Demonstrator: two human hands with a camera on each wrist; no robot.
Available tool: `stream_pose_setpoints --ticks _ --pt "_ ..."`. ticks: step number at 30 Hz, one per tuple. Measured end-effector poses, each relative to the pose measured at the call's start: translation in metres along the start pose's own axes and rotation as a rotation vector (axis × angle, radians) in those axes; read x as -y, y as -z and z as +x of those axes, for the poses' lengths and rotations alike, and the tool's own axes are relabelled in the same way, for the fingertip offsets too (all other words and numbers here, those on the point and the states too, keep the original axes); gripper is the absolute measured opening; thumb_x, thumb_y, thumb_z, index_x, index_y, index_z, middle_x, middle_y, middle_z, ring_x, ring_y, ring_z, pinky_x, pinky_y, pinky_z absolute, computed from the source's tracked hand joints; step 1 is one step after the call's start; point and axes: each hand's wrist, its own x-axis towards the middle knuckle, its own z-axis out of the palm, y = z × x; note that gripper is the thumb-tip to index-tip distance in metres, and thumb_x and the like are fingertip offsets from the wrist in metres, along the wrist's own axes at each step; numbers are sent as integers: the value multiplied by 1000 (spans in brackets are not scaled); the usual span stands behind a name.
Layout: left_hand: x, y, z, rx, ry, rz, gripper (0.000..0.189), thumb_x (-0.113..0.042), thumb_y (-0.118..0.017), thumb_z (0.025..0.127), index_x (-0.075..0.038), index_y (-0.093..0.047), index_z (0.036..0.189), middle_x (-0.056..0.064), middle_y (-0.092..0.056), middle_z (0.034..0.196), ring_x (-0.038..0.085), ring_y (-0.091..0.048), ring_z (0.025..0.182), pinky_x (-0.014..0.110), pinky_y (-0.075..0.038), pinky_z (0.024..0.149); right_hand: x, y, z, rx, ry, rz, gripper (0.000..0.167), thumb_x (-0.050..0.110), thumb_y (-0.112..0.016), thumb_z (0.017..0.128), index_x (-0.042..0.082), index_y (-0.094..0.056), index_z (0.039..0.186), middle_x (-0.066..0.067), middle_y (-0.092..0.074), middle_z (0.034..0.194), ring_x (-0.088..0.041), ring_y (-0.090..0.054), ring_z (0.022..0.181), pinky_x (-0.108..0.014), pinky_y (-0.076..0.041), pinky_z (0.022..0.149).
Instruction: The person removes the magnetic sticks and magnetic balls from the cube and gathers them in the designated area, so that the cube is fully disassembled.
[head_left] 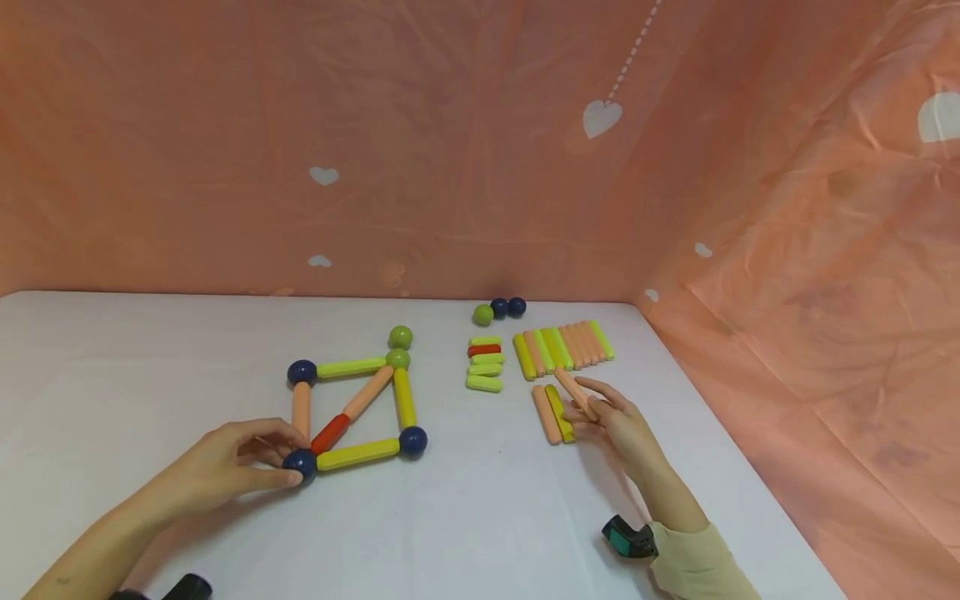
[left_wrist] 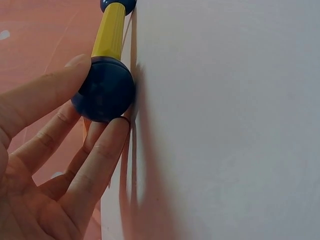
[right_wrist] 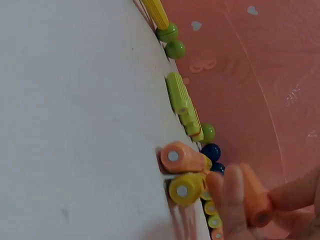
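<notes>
In the head view my left hand (head_left: 232, 462) pinches the dark blue ball (head_left: 300, 465) at the near left corner of a square of rods and balls. A yellow rod (head_left: 358, 454), an orange rod (head_left: 301, 408) and a short red rod (head_left: 331, 434) meet at that ball. The left wrist view shows thumb and fingers around the same blue ball (left_wrist: 103, 90). My right hand (head_left: 618, 421) holds a loose orange rod (head_left: 576, 393) between thumb and fingers, above another orange rod (head_left: 547, 414) and a yellow rod (head_left: 559, 413) lying side by side.
Behind the right hand lies a row of long rods (head_left: 545, 350). Short green and red rods (head_left: 485, 370) are stacked to its left. Loose balls (head_left: 499, 308) sit near the back edge, and a green ball (head_left: 401, 337) touches the square's far corner. An orange cloth (head_left: 450, 150) hangs behind the table.
</notes>
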Motion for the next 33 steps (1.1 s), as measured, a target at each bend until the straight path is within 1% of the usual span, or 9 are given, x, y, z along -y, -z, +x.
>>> stream_pose_setpoints --ticks 5,11,15,17,20,23,25,29,33 --pt "0 0 0 -4 -5 -11 33 -23 -79 78 -9 -67 106 -1 -63 92 1 -55 80 21 -47 72 2 4 -2 -36 -2 -215 44 9 -37 102 1 -34 145 -10 -65 97 -9 -65 84 -25 -50 73" --pt "-1 0 1 15 3 -32 34 -24 -80 77 -10 -66 106 0 -63 89 2 -55 78 22 -46 71 -2 4 -2 2 7 -345 45 10 -43 99 -4 -37 141 -26 -58 115 -14 -63 83 -26 -52 70" --pt "-2 0 1 16 16 -22 35 -25 -81 76 -10 -67 105 -1 -63 88 3 -56 78 22 -46 70 -3 2 0 -24 20 -430 43 12 -52 96 -5 -45 136 -22 -60 108 -14 -58 74 -25 -50 67" --pt "-3 0 0 21 24 -21 36 -25 -81 76 -10 -66 106 -1 -63 88 4 -56 78 22 -47 70 -4 1 0 -40 21 -491 42 12 -54 95 -4 -49 133 -21 -62 107 -15 -57 77 -25 -48 69" --pt "-5 0 0 33 27 -20 35 -26 -81 76 -11 -67 105 -1 -63 87 4 -56 77 22 -48 70 -3 -1 0 -65 23 -549 39 13 -55 94 -3 -53 130 -22 -62 113 -22 -59 92 -30 -48 77" --pt "-7 2 0 47 9 -7 32 -27 -79 78 -12 -67 104 -2 -63 87 4 -56 76 22 -48 68 1 -7 1 -102 59 -543 37 14 -55 95 -1 -55 128 -23 -60 122 -31 -56 109 -36 -48 86" --pt "-9 4 0 38 -1 11 29 -28 -77 81 -13 -68 103 -3 -63 86 4 -56 76 21 -48 67 5 -15 2 -126 84 -504 35 14 -55 95 -1 -57 127 -22 -59 124 -33 -55 113 -36 -49 87" --pt "-12 6 3 -36 16 50 22 -32 -72 85 -16 -70 101 -4 -63 84 5 -54 76 22 -48 63 11 -33 7 -140 105 -407 32 14 -57 95 2 -60 124 -17 -62 121 -26 -57 108 -25 -48 81" --pt "-15 4 6 -140 11 88 20 -32 -74 84 -18 -70 98 -7 -65 86 5 -54 78 22 -48 64 14 -55 11 -63 142 -310 32 12 -60 93 1 -61 123 -17 -64 115 -19 -60 95 -21 -48 77"
